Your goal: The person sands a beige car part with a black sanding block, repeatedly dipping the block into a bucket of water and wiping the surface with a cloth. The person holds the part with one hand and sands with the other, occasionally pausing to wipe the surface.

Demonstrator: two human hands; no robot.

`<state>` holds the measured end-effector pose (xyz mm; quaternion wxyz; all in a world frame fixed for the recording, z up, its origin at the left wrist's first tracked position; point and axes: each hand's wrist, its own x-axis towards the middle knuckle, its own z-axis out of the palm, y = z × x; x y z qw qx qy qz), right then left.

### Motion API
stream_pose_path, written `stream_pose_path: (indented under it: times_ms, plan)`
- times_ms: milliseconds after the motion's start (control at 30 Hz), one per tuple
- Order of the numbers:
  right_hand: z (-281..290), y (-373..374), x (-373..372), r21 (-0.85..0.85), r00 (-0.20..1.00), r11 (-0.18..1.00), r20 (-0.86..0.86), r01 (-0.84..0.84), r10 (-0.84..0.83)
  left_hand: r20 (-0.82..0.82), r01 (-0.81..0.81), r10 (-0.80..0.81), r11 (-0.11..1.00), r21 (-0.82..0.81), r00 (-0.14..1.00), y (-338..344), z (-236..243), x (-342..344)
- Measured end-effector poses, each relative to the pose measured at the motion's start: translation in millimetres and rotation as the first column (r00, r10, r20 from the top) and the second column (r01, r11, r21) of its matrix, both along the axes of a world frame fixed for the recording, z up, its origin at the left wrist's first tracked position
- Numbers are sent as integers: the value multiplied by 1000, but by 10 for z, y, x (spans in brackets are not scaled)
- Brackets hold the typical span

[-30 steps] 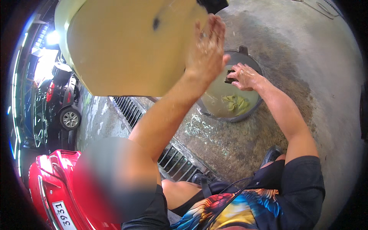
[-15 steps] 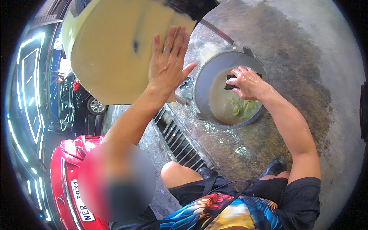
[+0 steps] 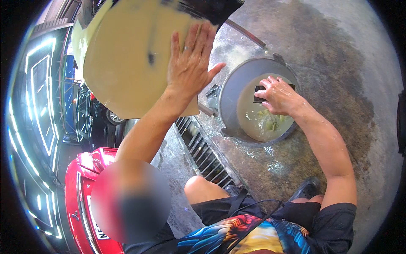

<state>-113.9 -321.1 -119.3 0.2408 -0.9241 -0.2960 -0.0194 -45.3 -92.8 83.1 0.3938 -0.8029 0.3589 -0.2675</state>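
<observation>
My left hand (image 3: 189,71) lies flat with spread fingers on a large cream-coloured panel (image 3: 122,63), which has a few dark smudges and a black upper edge. To the right, my right hand (image 3: 280,96) grips a dark rectangular block (image 3: 258,94), probably a sanding block, over a round grey tub (image 3: 230,86). Cloudy water fills the tub's bottom, and a yellow-green cloth (image 3: 271,123) lies in it just below the right hand. Wet streaks show on my right hand and forearm. The block's far side is partly hidden by my fingers.
A metal floor grate (image 3: 205,150) runs between the panel and my knees. A metal bar (image 3: 245,33) sticks out past the panel's right edge. A red car (image 3: 80,190) stands at lower left, a black car (image 3: 95,120) behind it. The concrete floor (image 3: 334,76) is wet around the tub.
The whole view has shifted slightly, moving the scene a little right. Ripples and bubbles now show around the cloth in the water. Both hands keep their poses.
</observation>
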Motion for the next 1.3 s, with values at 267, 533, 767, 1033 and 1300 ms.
stream_pose_path:
  times_ms: [267,533,767,1033,1300]
  plan:
    - [40,-12,7,-23,996,999,-83,39,-40,106,38,-32,997,-61,994,-145,143,245]
    - [78,9,1,-30,991,998,-119,59,-63,-36,-20,17,996,-86,999,528,-31,-352]
    - [58,50,-46,-67,992,996,-104,63,-70,-57,-78,73,992,-102,996,1006,-251,-724]
    - [47,56,-64,-76,991,996,-116,53,-61,-60,-109,102,985,-130,993,1426,-526,-1048]
    - [29,62,-81,-93,995,994,-81,55,-62,-142,-234,216,964,-123,966,1725,-899,-1401]
